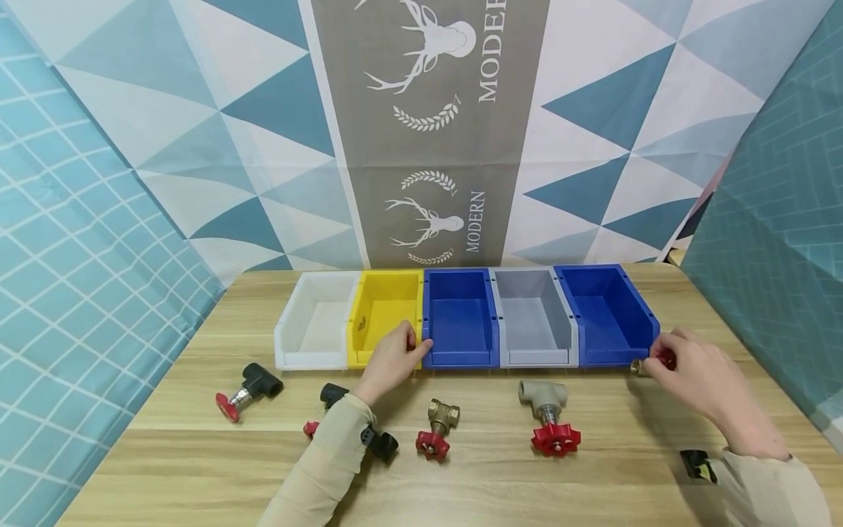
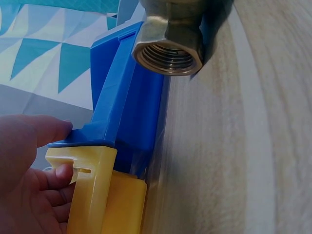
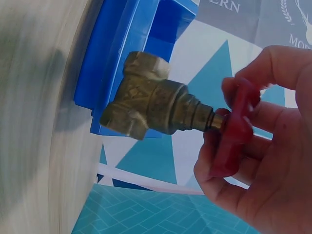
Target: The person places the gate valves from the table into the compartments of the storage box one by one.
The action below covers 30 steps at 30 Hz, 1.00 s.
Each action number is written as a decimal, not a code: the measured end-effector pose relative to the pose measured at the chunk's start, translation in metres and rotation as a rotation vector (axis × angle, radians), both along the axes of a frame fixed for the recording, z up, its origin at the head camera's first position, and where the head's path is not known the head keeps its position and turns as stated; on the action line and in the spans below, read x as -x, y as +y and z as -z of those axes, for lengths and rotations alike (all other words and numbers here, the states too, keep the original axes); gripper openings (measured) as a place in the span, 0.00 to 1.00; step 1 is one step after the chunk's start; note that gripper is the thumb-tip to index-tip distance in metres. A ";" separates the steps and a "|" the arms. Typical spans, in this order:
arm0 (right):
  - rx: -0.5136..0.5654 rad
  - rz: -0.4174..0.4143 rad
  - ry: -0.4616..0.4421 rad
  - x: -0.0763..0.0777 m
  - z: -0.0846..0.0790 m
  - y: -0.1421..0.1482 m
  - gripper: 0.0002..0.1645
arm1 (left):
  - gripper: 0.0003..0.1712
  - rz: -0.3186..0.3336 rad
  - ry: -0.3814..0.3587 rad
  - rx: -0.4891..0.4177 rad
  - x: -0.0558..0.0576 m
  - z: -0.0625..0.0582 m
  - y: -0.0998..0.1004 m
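Note:
My left hand [image 1: 393, 359] grips the front edges where the yellow bin [image 1: 361, 359] and the middle blue bin [image 1: 461, 359] meet. In the left wrist view its thumb lies on the blue rim and its fingers curl at the yellow bin [image 2: 92, 190]. At the far right, my right hand [image 1: 701, 377] pinches a brass valve [image 3: 156, 105] by its red handwheel [image 3: 231, 131]. The valve's body hangs just in front of the right-hand blue bin [image 1: 609, 356]. A second brass valve [image 1: 441, 416] lies on the table near the left hand.
White [image 1: 312, 360] and grey [image 1: 540, 357] bins complete the row along the back of the wooden table [image 1: 487, 490]. A black tee valve [image 1: 260, 380] lies at left, another [image 1: 334, 394] is partly behind the left forearm. A beige valve [image 1: 545, 395] lies before the grey bin.

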State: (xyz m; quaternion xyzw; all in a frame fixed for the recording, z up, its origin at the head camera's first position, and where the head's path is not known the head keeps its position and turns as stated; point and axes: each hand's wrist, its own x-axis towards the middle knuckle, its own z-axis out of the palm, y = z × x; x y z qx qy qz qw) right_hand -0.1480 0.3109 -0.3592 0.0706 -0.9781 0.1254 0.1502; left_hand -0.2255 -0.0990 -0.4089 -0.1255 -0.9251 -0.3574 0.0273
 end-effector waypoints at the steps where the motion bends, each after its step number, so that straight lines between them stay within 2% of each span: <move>1: -0.001 0.001 0.007 0.000 0.000 0.000 0.08 | 0.16 0.001 0.002 0.000 0.000 0.000 0.000; 20: -0.010 -0.012 0.036 0.013 -0.008 -0.010 0.04 | 0.17 0.004 -0.003 0.008 0.000 -0.001 0.000; 30: 0.005 -0.014 -0.018 0.022 -0.009 -0.015 0.05 | 0.17 0.008 -0.004 0.007 0.000 0.001 -0.001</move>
